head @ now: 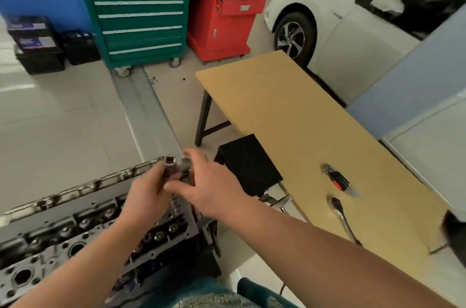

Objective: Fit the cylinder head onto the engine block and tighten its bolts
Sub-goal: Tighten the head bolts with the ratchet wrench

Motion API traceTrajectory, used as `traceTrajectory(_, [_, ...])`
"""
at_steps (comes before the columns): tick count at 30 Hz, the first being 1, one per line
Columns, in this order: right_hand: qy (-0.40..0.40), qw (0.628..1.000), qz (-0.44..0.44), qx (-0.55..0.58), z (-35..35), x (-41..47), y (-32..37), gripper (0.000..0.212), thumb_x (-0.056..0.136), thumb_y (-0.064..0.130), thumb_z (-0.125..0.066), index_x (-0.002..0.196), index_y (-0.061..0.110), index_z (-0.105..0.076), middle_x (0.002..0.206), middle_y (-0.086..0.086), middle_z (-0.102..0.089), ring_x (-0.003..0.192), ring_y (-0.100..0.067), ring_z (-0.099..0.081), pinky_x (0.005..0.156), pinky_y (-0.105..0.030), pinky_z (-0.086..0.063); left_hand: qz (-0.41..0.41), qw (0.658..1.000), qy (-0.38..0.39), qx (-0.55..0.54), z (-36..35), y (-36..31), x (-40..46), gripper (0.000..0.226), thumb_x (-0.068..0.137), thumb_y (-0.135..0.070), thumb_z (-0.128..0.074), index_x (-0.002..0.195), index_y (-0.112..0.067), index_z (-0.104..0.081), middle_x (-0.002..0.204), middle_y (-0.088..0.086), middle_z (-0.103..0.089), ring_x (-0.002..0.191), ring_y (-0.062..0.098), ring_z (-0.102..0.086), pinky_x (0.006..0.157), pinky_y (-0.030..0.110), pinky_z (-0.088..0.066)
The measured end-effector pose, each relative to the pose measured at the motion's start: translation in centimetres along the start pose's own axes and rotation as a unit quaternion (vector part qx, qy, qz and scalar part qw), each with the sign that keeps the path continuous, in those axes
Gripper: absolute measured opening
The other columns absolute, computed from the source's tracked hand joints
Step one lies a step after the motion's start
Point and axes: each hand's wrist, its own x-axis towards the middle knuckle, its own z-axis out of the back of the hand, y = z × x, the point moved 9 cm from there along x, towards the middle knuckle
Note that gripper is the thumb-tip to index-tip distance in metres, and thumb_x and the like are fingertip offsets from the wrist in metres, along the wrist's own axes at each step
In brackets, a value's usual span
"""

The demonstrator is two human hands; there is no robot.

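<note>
holding a socket (168, 164) in the left hand (146, 191) while the right hand (209, 189) pinches a blurred metal piece beside it, above the head (75, 227), suggesting tool assembly before bolt tightening.

I see even, bright indoor light with soft shadows. Motion blur smears my hands (181, 186) and the table (290, 116) tools. Edges bend outward.

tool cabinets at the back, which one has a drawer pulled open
The red tool cabinet, right of the green tool cabinet: one upper drawer sticks out with contents showing. The green one's drawers are all flush.
</note>
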Motion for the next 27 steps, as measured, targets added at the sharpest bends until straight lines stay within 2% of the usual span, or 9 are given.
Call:
traceTrajectory(2, [-0.024,0.999,-0.025,0.008,0.5,-1.9,-4.0,0.075,0.089,0.081,-0.041,0.149,0.039,-0.025,0.101,0.012,-0.064,0.087,-0.014,-0.064,0.073,-0.041,-0.055,0.018,1.0,0.002,-0.004,0.7,0.7,0.3,0.011,0.1,-0.035,-0.062,0.103,-0.046,-0.063,0.096,-0.036,-0.068,0.074,-0.001,-0.069,0.048,0.016,-0.052])
traceTrajectory(4, [-0.057,0.994,-0.088,0.01,1.4,-4.3,-10.5,0.061,0.093,0.072,-0.045,0.145,0.043,-0.031,0.09,0.02,-0.057,0.078,-0.002,-0.059,0.065,-0.033,-0.053,0.034,0.999,0.009,-0.002,0.7,0.5,0.2,0.01,0.096,-0.048,-0.06,0.102,-0.056,-0.06,0.092,-0.03,-0.071,0.066,0.01,-0.069,0.044,0.02,-0.053])
traceTrajectory(6, [-0.094,0.974,-0.204,0.038,2.4,-7.7,-19.2,0.05,0.096,0.058,-0.053,0.141,0.04,-0.043,0.094,0.02,-0.06,0.081,0.001,-0.059,0.063,-0.025,-0.047,0.053,0.999,-0.004,0.012,0.6,0.7,0.0,0.003,0.097,-0.044,-0.062,0.097,-0.047,-0.062,0.076,-0.013,-0.073,0.055,0.017,-0.064,0.043,0.03,-0.052])
traceTrajectory(10, [-0.154,0.901,-0.405,-0.019,5.3,-16.2,-36.3,0.041,0.098,0.032,-0.059,0.137,0.02,-0.056,0.125,-0.005,-0.065,0.108,-0.024,-0.061,0.082,-0.036,-0.052,0.086,0.996,-0.029,0.004,0.3,1.0,-1.0,0.016,0.097,-0.045,-0.061,0.098,-0.03,-0.065,0.08,-0.014,-0.074,0.058,0.011,-0.065,0.043,0.018,-0.049])
traceTrajectory(14, [-0.076,0.845,-0.525,-0.067,5.3,-21.4,-46.7,0.057,0.091,0.028,-0.061,0.144,0.017,-0.044,0.134,-0.016,-0.05,0.118,-0.041,-0.051,0.093,-0.05,-0.048,0.109,0.993,-0.047,-0.008,0.2,0.5,-1.4,0.007,0.101,-0.043,-0.06,0.104,-0.044,-0.065,0.093,-0.022,-0.073,0.065,0.011,-0.066,0.047,0.018,-0.053])
traceTrajectory(17, [-0.037,0.826,-0.559,-0.057,4.2,-23.1,-50.0,0.064,0.09,0.024,-0.06,0.149,0.018,-0.035,0.14,-0.017,-0.049,0.123,-0.042,-0.05,0.097,-0.053,-0.046,0.131,0.989,-0.064,0.006,0.1,0.0,-1.3,0.011,0.103,-0.041,-0.059,0.105,-0.051,-0.064,0.096,-0.03,-0.072,0.069,0.01,-0.065,0.056,0.027,-0.053])
traceTrajectory(19, [-0.005,0.828,-0.56,-0.042,3.1,-23.7,-51.3,0.064,0.09,0.02,-0.056,0.149,0.016,-0.032,0.136,-0.019,-0.052,0.117,-0.042,-0.054,0.097,-0.053,-0.049,0.147,0.986,-0.079,0.007,0.1,-0.4,-1.4,0.014,0.104,-0.04,-0.059,0.103,-0.054,-0.064,0.096,-0.032,-0.071,0.068,0.004,-0.065,0.054,0.024,-0.052])
traceTrajectory(23, [0.017,0.859,-0.51,-0.028,1.5,-22.9,-52.1,0.064,0.093,0.012,-0.047,0.154,0.017,-0.025,0.128,-0.018,-0.059,0.106,-0.039,-0.061,0.09,-0.051,-0.054,0.161,0.982,-0.104,0.004,0.0,-0.4,-1.8,0.011,0.104,-0.038,-0.059,0.111,-0.041,-0.068,0.096,-0.015,-0.076,0.054,-0.003,-0.057,0.045,0.015,-0.042])
traceTrajectory(27, [0.007,0.878,-0.464,-0.119,2.0,-21.4,-51.9,0.056,0.098,0.022,-0.048,0.151,0.023,-0.031,0.118,-0.01,-0.064,0.091,-0.03,-0.059,0.07,-0.039,-0.048,0.172,0.978,-0.115,-0.018,-0.5,-0.5,-2.1,0.011,0.105,-0.033,-0.058,0.112,-0.036,-0.067,0.103,-0.014,-0.075,0.076,0.003,-0.062,0.061,0.024,-0.048])
